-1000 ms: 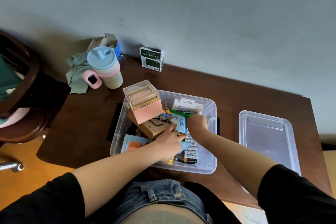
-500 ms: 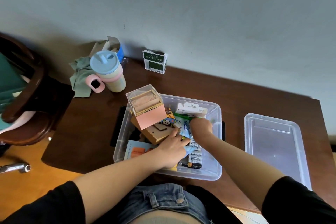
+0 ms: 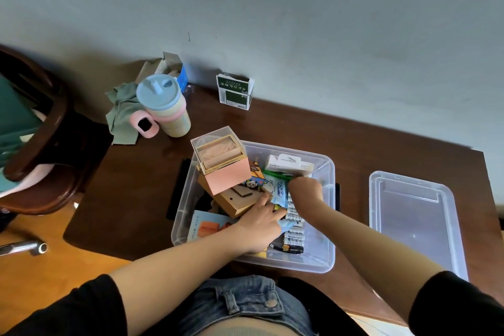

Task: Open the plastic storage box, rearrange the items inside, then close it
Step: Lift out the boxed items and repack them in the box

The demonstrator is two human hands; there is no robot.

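The clear plastic storage box (image 3: 328,229) stands open on the dark wooden table, its lid (image 3: 414,224) lying flat to the right. Inside are a pink box with a clear top (image 3: 225,169), a brown cardboard box (image 3: 238,200), a panda cube (image 3: 255,183), a white carton (image 3: 289,164), a light blue packet (image 3: 278,191), a row of batteries (image 3: 295,237) and a card with orange shapes (image 3: 207,226). My left hand (image 3: 260,225) holds the packet's near end, index finger against the cardboard box. My right hand (image 3: 305,189) is curled on the packet's far end, fingers hidden.
A lidded cup with a pink handle (image 3: 163,108), a green cloth (image 3: 122,114) and an open carton (image 3: 174,69) sit at the table's back left. A green-and-white pack (image 3: 235,91) stands by the wall. A dark wooden chair (image 3: 41,144) is at the left.
Both hands stay in the box on the blue packet, with only small shifts. The camera view has drifted a little.
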